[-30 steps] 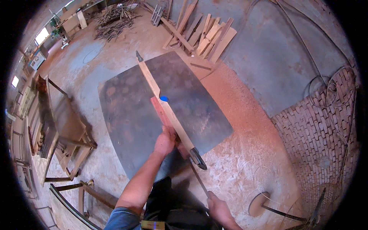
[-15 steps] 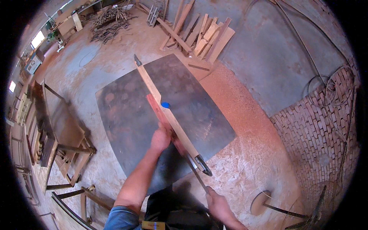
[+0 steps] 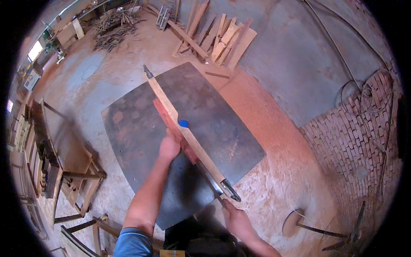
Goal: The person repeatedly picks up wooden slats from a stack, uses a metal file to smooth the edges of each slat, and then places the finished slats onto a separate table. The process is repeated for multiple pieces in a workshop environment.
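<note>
Compared with 1 second ago, the right hand (image 3: pixel 236 219), clasping a thin dark strip (image 3: pixel 219 199), sits closer to the pale wooden bar's (image 3: pixel 198 145) 5 o'clock tip (image 3: pixel 231 190); the left hand (image 3: pixel 170 146) grips the reddish wooden block (image 3: pixel 169 120) at the view's 9 o'clock.

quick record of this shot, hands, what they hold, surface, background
left hand: grips the red wood
right hand: holds a thin dark rod
pale bar: wooden, dark-tipped, runs along the red wood's right side
blue disc: at the pale bar's notch
surface: dark tabletop
background: planks, stick pile
</note>
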`<state>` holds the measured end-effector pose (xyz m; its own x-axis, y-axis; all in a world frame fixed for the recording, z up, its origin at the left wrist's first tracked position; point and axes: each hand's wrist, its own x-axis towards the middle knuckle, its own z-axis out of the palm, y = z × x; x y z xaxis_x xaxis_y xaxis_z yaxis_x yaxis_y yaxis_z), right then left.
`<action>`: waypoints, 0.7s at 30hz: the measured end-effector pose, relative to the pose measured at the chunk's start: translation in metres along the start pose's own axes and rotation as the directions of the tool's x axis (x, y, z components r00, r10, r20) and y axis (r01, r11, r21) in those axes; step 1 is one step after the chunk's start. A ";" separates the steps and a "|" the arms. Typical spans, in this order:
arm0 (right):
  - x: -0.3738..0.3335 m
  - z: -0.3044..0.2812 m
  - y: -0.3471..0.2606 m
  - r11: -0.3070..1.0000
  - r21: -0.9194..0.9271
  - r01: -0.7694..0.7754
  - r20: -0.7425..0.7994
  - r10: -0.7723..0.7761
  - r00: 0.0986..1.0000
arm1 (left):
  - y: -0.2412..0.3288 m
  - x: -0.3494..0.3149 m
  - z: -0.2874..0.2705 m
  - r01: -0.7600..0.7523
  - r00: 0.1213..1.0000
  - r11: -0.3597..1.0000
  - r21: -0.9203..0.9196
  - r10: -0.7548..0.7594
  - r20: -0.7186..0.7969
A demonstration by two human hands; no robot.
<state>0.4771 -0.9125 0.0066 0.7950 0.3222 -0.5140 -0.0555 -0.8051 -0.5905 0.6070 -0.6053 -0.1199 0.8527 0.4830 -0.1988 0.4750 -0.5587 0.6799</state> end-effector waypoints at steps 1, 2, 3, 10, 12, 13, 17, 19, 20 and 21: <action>0.003 0.000 -0.003 1.000 -0.001 -0.005 -0.001 0.005 1.000 | 0.000 0.003 -0.002 0.010 1.000 1.000 -0.001 -0.010 -0.001; 0.006 0.002 -0.005 1.000 0.006 -0.004 -0.005 0.004 1.000 | -0.003 0.006 -0.003 0.000 1.000 1.000 0.001 0.000 0.003; 0.008 0.003 -0.008 1.000 0.013 0.000 -0.012 0.000 1.000 | -0.005 0.010 -0.004 -0.013 1.000 1.000 0.002 0.013 0.005; 0.036 0.012 -0.030 0.996 -0.049 -0.070 0.032 0.072 0.997 | -0.011 0.043 -0.020 0.011 1.000 1.000 0.024 -0.010 -0.022; 0.044 0.023 -0.026 0.999 -0.049 0.012 -0.040 -0.014 0.999 | -0.015 0.054 -0.023 0.034 0.999 0.999 -0.034 -0.034 0.007; 0.048 0.027 -0.025 0.997 -0.054 0.052 -0.077 -0.056 0.995 | -0.016 0.060 -0.024 0.046 0.999 0.997 -0.064 -0.044 0.022; 0.061 0.032 -0.036 0.996 -0.072 0.050 -0.107 -0.057 0.993 | -0.016 0.073 -0.031 0.054 0.999 0.998 0.023 -0.054 -0.002; 0.069 0.029 -0.052 0.998 -0.055 0.000 -0.050 -0.002 0.999 | -0.020 0.088 -0.037 0.097 0.995 0.995 -0.015 -0.097 0.027; 0.073 0.030 -0.055 0.998 -0.068 0.007 -0.053 -0.011 0.999 | -0.023 0.093 -0.039 0.077 0.997 0.997 -0.014 -0.077 0.005; 0.078 0.032 -0.058 0.997 -0.080 0.014 -0.056 -0.018 0.998 | -0.024 0.097 -0.041 0.055 0.998 0.998 -0.013 -0.056 -0.015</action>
<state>0.5227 -0.8251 -0.0191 0.8287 0.3082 -0.4672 0.0039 -0.8379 -0.5458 0.6695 -0.5174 -0.1270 0.8216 0.5235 -0.2257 0.5186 -0.5220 0.6772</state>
